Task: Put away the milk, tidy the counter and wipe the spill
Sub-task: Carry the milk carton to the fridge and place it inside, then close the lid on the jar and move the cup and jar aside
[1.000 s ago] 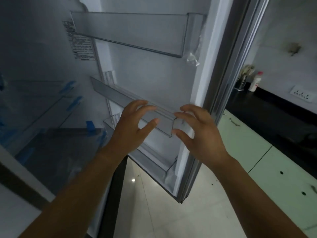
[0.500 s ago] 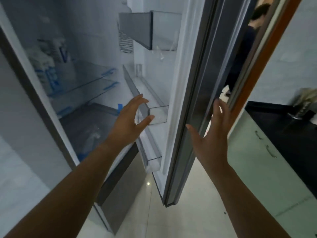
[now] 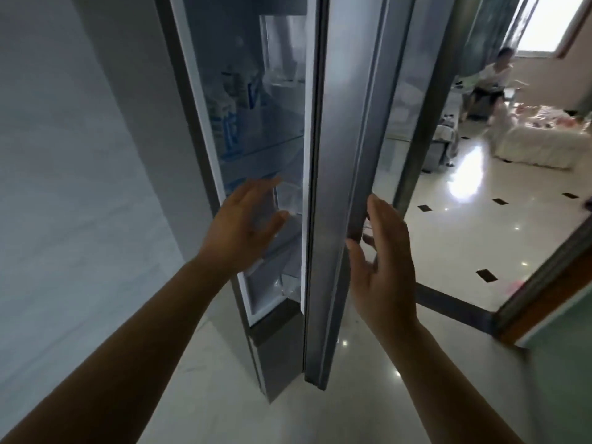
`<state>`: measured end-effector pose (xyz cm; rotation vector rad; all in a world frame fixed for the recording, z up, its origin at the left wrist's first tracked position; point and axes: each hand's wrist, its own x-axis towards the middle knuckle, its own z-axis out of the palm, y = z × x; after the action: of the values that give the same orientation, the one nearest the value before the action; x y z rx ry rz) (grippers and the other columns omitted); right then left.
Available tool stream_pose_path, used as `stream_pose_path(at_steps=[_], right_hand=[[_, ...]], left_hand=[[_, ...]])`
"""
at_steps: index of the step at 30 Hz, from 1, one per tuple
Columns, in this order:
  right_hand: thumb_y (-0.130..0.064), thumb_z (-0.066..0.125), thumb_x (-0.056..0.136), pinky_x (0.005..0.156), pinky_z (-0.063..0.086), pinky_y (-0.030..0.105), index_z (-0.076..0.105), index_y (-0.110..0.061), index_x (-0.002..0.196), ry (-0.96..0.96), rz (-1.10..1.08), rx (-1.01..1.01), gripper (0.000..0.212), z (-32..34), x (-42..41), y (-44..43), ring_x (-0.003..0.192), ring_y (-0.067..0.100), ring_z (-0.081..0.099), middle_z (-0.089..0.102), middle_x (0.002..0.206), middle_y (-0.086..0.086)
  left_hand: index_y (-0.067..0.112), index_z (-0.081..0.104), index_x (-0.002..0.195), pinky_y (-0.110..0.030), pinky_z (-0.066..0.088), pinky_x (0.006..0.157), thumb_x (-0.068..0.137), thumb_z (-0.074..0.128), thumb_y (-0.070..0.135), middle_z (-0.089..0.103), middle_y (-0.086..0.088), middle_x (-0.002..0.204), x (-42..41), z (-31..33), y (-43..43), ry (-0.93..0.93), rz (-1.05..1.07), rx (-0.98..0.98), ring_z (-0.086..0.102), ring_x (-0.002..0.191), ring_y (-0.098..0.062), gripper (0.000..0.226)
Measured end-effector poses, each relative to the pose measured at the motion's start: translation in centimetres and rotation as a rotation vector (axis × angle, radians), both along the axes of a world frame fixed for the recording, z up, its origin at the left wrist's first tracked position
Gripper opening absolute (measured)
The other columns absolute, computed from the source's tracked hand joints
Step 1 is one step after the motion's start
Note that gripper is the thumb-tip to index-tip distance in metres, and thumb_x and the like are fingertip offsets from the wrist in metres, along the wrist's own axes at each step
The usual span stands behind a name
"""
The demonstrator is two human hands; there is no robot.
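Observation:
The fridge door [image 3: 346, 155] stands edge-on to me, leaving only a narrow gap into the fridge. Through the gap, blue and white milk cartons [image 3: 230, 100] stand on a glass shelf. My left hand [image 3: 243, 225] hovers in front of the gap, fingers spread, holding nothing. My right hand [image 3: 381, 261] is flat against the outer edge of the door, fingers extended, its thumb on the near face.
A grey wall [image 3: 80, 187] fills the left. A glossy tiled floor [image 3: 464, 225] runs to the right into another room, where a person [image 3: 493, 81] sits by a white bed [image 3: 544, 139]. A green cabinet edge [image 3: 563, 363] stands at the right.
The fridge door has swung from wide open to nearly closed. My right hand moved from the door shelf to the door's outer edge. My left hand drew back out of the fridge.

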<state>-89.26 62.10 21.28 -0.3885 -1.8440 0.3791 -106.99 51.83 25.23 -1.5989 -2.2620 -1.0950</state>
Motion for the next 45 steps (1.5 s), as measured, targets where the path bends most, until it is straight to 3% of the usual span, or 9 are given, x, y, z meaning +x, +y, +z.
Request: stream_pose_path(at_steps=[3,9,12,17,23,27,34,40,45], right_hand=[[-0.013,0.057,0.089,0.105,0.035,0.019,0.034,-0.004,0.135,-0.056,0.128,0.021,0.053,0.1,-3.2,0.4,0.137,0.007,0.028,0.037,0.142,0.020],[-0.047,0.045,0.091,0.097,0.045,0.053,0.021,-0.024,0.142,-0.185,0.244,0.034,0.061,0.1,-8.7,1.6,0.135,0.033,0.032,0.014,0.152,0.008],[-0.047,0.047,0.089,0.102,0.042,0.047,0.022,-0.025,0.141,-0.196,0.267,0.066,0.062,0.1,-11.3,2.3,0.137,0.032,0.028,0.014,0.152,0.005],[-0.053,0.047,0.086,0.103,0.024,0.025,0.018,-0.028,0.145,-0.292,0.277,0.093,0.069,0.7,-15.4,5.0,0.141,0.025,0.017,0.010,0.156,0.007],[-0.053,0.057,0.082,0.106,0.034,0.054,0.020,-0.026,0.144,-0.284,0.256,0.150,0.078,-0.1,-19.3,7.4,0.141,0.037,0.009,0.002,0.153,0.009],[-0.053,0.058,0.082,0.110,0.025,0.047,0.024,-0.025,0.142,-0.245,0.301,0.158,0.074,-0.9,-19.9,8.2,0.141,0.036,0.006,0.006,0.152,0.009],[-0.043,0.055,0.090,0.115,0.020,0.045,0.036,-0.017,0.140,-0.176,0.481,0.156,0.059,-1.7,-19.4,9.0,0.141,0.034,0.007,0.012,0.151,0.008],[-0.039,0.047,0.093,0.106,0.035,0.044,0.040,-0.010,0.137,-0.358,0.822,-0.030,0.053,-4.9,-14.8,8.9,0.136,0.028,0.029,0.033,0.147,0.014],[-0.053,0.038,0.089,0.102,0.031,0.012,0.044,-0.019,0.133,-0.769,1.135,-0.226,0.056,-9.1,-10.3,7.9,0.126,0.006,0.040,0.046,0.137,-0.004]], left_hand=[[0.027,0.045,0.132,-0.028,0.041,0.094,0.088,0.048,0.052,0.051,-0.001,0.133,-2.1,0.7,-1.9,0.037,0.079,0.010,0.048,0.119,-0.018,0.051],[0.026,0.042,0.136,-0.025,0.034,0.098,0.091,0.050,0.044,0.046,0.000,0.140,-6.0,2.0,-3.1,0.103,0.171,0.048,0.044,0.127,-0.018,0.050],[0.027,0.040,0.137,-0.025,0.034,0.099,0.091,0.045,0.052,0.045,0.002,0.142,-7.2,1.9,-2.8,0.091,0.193,0.067,0.042,0.127,-0.013,0.053],[0.031,0.030,0.142,-0.006,0.026,0.092,0.089,0.032,0.058,0.042,0.006,0.143,-8.1,0.8,-2.1,0.011,0.212,0.125,0.036,0.120,0.004,0.060],[0.024,0.017,0.148,0.010,0.023,0.082,0.083,0.048,0.058,0.040,0.004,0.144,-8.9,-0.3,0.1,0.034,0.378,0.071,0.028,0.116,0.013,0.080],[0.028,0.018,0.146,0.006,0.029,0.087,0.086,0.049,0.054,0.035,0.015,0.137,-7.8,-0.9,1.2,-0.027,0.459,0.112,0.031,0.116,0.011,0.072],[0.026,0.039,0.138,-0.041,0.046,0.100,0.089,0.032,0.060,0.047,0.003,0.141,-4.2,-2.3,1.7,-0.088,0.757,0.115,0.048,0.124,-0.016,0.060],[0.029,0.043,0.135,-0.015,0.039,0.092,0.086,0.031,0.060,0.050,0.009,0.136,3.5,-7.6,0.9,-0.308,1.008,0.214,0.050,0.119,-0.006,0.059],[0.033,0.050,0.125,-0.015,0.042,0.088,0.086,0.036,0.056,0.056,0.017,0.123,13.0,-13.7,-0.3,-0.563,1.193,0.272,0.051,0.113,0.004,0.047]])
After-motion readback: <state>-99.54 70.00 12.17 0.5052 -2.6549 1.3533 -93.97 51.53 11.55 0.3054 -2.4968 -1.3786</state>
